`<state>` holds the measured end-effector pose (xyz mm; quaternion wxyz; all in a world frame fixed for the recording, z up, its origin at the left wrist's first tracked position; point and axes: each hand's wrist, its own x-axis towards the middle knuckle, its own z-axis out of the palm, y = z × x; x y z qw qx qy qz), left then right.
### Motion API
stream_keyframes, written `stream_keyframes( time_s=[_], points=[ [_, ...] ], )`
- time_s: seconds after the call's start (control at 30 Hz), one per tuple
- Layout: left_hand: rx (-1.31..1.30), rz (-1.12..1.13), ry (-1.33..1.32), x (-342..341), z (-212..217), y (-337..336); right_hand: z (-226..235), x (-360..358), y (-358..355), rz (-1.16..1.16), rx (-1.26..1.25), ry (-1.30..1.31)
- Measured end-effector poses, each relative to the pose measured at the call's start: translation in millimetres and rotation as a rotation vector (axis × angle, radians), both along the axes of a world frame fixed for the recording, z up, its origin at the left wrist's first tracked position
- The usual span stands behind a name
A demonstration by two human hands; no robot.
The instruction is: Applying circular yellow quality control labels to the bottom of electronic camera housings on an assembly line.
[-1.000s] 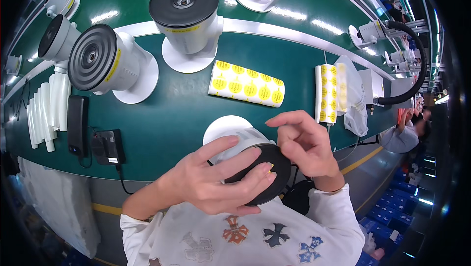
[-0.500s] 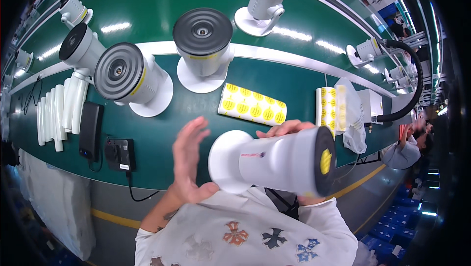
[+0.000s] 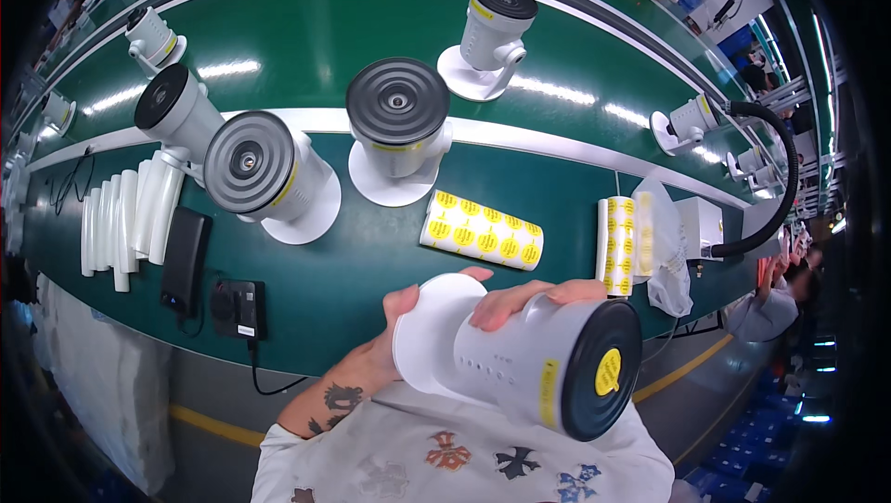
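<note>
The held device [image 3: 520, 364] looks smooth plastic, the shirt [image 3: 481, 480] cloth.

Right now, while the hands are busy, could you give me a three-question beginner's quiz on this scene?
1. True or false: the left hand is touching the round white base of the held device.
2. What colour is the round sticker on the device's black end?
3. The bendy black hose is at the picture's: A, left; B, right; C, lower edge?

Key: 1 true; 2 yellow; 3 B.
</note>
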<state>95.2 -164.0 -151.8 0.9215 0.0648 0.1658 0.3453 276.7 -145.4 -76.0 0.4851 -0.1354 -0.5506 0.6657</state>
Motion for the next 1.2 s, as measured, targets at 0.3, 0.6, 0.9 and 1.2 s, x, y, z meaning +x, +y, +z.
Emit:
stream_keyframes(
  time_s=[0.3, 0.6, 0.9, 1.2],
  points=[
    [0.093, -0.182, 0.371, -10.9, 9.2, 35.7, 57.2, 11.8, 56.9, 0.308, 0.404, -1.513],
    [0.068, -0.158, 0.477, 7.1, 18.6, 53.6, 53.9, -6.4, 90.6, 0.584, 0.606, -1.804],
    [0.25, -0.001, 0.192, -5.8, -17.7, 68.7, 84.2, 49.6, 117.1, -0.062, 0.245, -1.478],
    [1.622, 0.472, 1.382, 9.3, -29.1, 64.9, 93.4, 103.4, 324.1, -0.533, 0.73, -1.926]
  ],
)
